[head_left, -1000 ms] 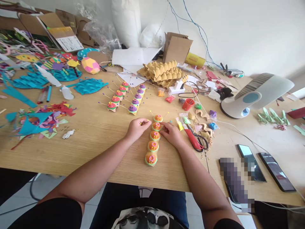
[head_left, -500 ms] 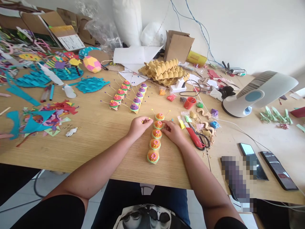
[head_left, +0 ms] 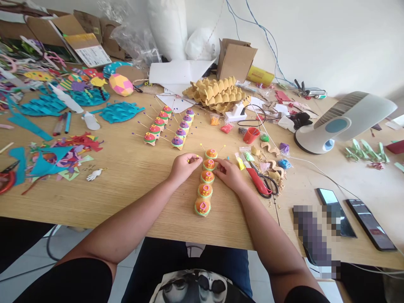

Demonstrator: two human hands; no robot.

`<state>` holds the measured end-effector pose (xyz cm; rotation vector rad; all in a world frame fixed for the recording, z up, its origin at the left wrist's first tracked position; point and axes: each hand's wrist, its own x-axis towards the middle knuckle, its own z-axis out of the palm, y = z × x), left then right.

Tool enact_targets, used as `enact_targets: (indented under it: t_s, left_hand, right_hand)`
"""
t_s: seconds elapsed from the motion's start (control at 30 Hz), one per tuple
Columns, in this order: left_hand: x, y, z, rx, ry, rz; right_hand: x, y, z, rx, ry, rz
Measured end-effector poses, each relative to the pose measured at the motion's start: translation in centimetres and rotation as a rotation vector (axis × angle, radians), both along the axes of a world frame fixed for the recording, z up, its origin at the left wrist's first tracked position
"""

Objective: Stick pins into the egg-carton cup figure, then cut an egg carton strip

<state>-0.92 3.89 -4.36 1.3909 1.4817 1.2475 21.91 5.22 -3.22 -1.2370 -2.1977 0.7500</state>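
A row of egg-carton cups [head_left: 205, 190], covered in orange and green clay with pink rings and yellow dots, stands lengthwise before me. Two yellow-tipped pins stick out of its farthest cup. On its left side, my left hand [head_left: 185, 169] is closed in a pinch, with small yellow pin heads showing between the fingers. From the right, my right hand [head_left: 229, 173] presses its curled fingertips against the second and third cups. Farther back stand a red and green cup row [head_left: 155, 128] and a purple cup row [head_left: 181, 132], both with dark-tipped pins.
To the right lie a red-handled cutter [head_left: 259, 182], black scissors [head_left: 272, 187], clay packets [head_left: 249, 156] and phones [head_left: 370, 225]. A white fan [head_left: 344, 122] stands behind. Egg trays [head_left: 217, 94] lie at the back, paper scraps [head_left: 59, 160] at left. Another person's red-handled scissors [head_left: 11, 179] show at the left edge.
Red-handled scissors in another person's hand have come into view at the left edge. My own hands and the orange cup row stay practically in place.
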Motion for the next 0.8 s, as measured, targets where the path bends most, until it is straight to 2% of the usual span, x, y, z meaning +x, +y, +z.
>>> enact_targets:
  t_s: [0.47,0.8]
  left_hand:
    - [0.07,-0.20,0.89,-0.006,0.040,-0.010]
    - [0.09,-0.05,0.30,0.021,-0.026,0.004]
  right_hand:
    - [-0.08,-0.01,0.13,-0.012,0.013,0.007]
    - [0.01,-0.02,-0.06,-0.005,0.028,0.014]
